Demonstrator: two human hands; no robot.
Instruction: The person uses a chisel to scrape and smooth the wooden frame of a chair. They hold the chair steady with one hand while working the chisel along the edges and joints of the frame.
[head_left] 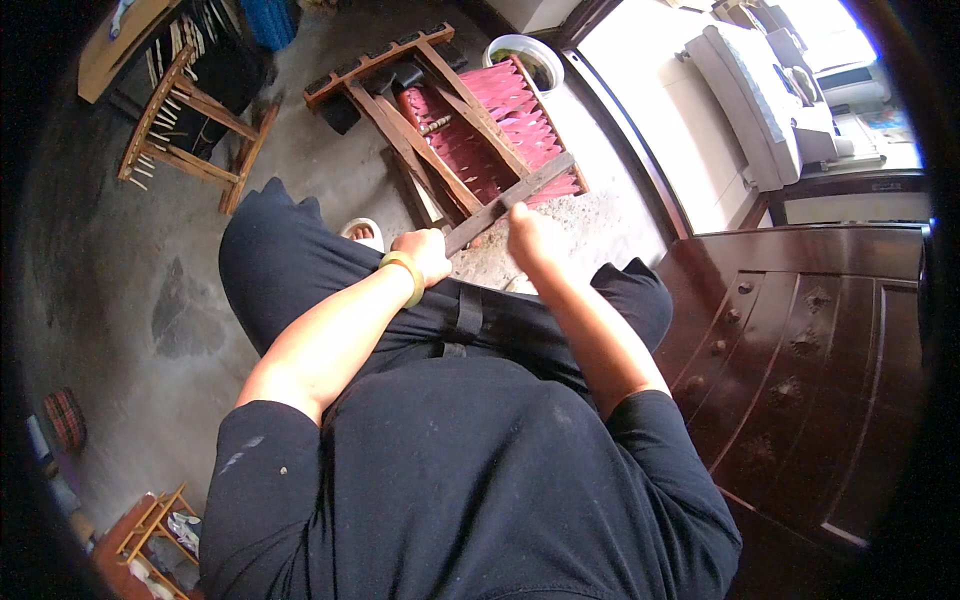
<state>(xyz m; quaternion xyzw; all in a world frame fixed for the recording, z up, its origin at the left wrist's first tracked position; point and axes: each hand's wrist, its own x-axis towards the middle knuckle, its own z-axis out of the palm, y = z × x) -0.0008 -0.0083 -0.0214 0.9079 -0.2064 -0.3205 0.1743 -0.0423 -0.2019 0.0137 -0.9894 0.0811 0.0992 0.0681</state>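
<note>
Dark wooden bar [541, 180]: just beyond the knees, slanting from the near left end up to the far right end.
Left hand [425, 253]: nearer to the bar's lower left end; wrapped around or against that end, apparently grasping it.
Right hand [530, 240]: on the near side, about halfway along; curled and blurred, thumb side toward the bar; cannot tell whether clenched on something small, or touching the wood.
Key relation: running away from the left hand and past the right, crosswise to the slats beyond, with the far right end free of both hands.
Wooden slatted frame [475, 112]: directly beyond the bar, slats running away toward the upper left; cannot tell whether joined to the bar.
Red woven strips [510, 100]: under and to the right of the slats.
White bucket [558, 75]: just beyond the strips.
Second wooden frame [150, 120]: well apart, toward the upper left, bristling with thin pale pieces.
White slipper [377, 238]: near the left hand, on a foot.
</note>
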